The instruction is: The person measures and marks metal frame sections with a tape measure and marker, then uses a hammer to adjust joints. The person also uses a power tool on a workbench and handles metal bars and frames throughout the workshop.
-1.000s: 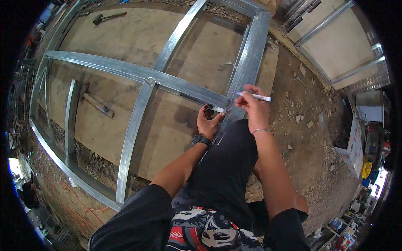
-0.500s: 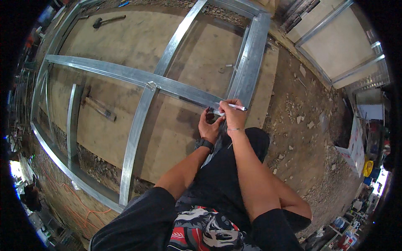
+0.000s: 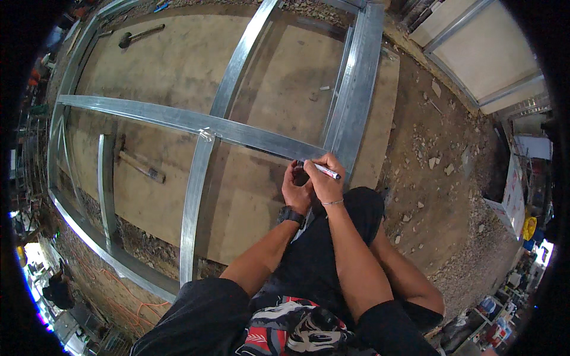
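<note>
My right hand (image 3: 326, 181) is closed around a white marker pen (image 3: 328, 172), its dark end pointing down to the right. Close against it, my left hand (image 3: 297, 194) has thumb and fingers curled into a pinch; whatever sits between them is hidden. Both hands are at the near edge of a galvanized metal crossbar (image 3: 261, 136), close to where it meets the wide right-hand rail (image 3: 356, 83). The marker's writing tip is hidden behind my fingers. My black-clad knee (image 3: 362, 207) rises just below my right hand.
Plywood sheeting (image 3: 160, 65) lies under the frame. On it rest a black mallet (image 3: 141, 37) and a wooden-handled tool (image 3: 141, 166). Orange cord (image 3: 127, 308) trails at lower left. Rubble-strewn dirt (image 3: 421, 196) spreads to the right, below a framed panel (image 3: 481, 50).
My right hand has come slightly toward me and closer to my left fingers, and the marker now slants down more steeply to the right. The whole view has shifted a little.
</note>
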The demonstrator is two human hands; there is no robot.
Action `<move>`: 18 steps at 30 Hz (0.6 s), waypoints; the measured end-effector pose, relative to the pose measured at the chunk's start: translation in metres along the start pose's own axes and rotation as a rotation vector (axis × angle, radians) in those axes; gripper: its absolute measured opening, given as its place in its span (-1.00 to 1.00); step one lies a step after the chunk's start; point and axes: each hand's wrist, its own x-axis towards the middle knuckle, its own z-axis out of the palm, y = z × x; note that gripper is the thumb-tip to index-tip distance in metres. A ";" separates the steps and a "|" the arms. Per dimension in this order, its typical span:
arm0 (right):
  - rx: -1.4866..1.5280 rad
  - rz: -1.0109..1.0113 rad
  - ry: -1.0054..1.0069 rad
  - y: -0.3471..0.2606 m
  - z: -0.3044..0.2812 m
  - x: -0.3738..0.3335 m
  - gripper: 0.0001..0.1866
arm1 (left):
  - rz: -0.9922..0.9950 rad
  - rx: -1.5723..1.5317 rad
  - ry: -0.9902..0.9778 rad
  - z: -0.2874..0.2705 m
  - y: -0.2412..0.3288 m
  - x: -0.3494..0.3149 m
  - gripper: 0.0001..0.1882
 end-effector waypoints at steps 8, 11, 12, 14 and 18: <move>-0.043 -0.070 -0.031 0.002 -0.004 -0.006 -0.79 | 0.014 -0.122 -0.024 0.002 0.005 0.000 -0.21; -0.038 -0.035 -0.025 -0.007 0.001 -0.008 -0.80 | 0.025 -0.145 0.003 -0.002 -0.005 0.002 -0.22; -0.034 -0.028 -0.019 -0.004 0.000 -0.008 -0.80 | 0.024 -0.136 0.009 0.000 -0.004 0.002 -0.22; -0.027 -0.014 -0.009 0.004 -0.001 -0.007 -0.80 | 0.023 -0.118 0.003 0.003 -0.003 0.001 -0.22; -0.061 -0.048 0.010 -0.003 0.000 -0.007 -0.80 | 0.010 -0.064 -0.026 -0.001 -0.003 -0.001 -0.22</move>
